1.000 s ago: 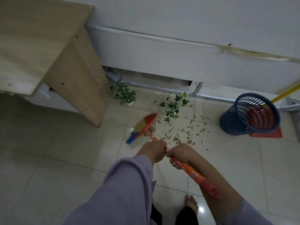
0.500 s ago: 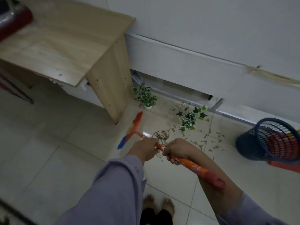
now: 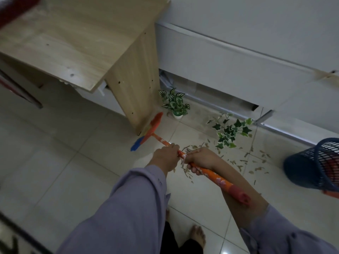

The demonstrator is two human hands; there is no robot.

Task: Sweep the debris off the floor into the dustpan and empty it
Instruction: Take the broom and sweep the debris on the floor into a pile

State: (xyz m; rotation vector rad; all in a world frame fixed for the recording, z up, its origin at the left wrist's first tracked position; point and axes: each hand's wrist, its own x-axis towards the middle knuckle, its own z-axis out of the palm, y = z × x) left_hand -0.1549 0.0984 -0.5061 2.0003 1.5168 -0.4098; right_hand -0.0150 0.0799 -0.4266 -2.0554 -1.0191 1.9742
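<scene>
I hold a broom with an orange patterned handle (image 3: pixel 216 177) in both hands. My left hand (image 3: pixel 166 158) grips it further down the shaft, my right hand (image 3: pixel 200 159) grips it just behind. The multicoloured broom head (image 3: pixel 146 133) sits on the floor at the foot of the wooden desk leg (image 3: pixel 135 88). Brown debris (image 3: pixel 244 160) lies scattered on the pale tiles under and to the right of my hands. An orange dustpan edge (image 3: pixel 332 194) shows at the right border, under a basket.
A blue mesh basket (image 3: pixel 315 162) stands at the right edge. Two small plants sit by the wall: a striped one in a white pot (image 3: pixel 174 103) and an ivy sprig (image 3: pixel 231 131). My bare feet (image 3: pixel 197 235) are below.
The broom head has swung left, away from the debris, to the desk leg. My view has turned left, so the basket has slid toward the right edge.
</scene>
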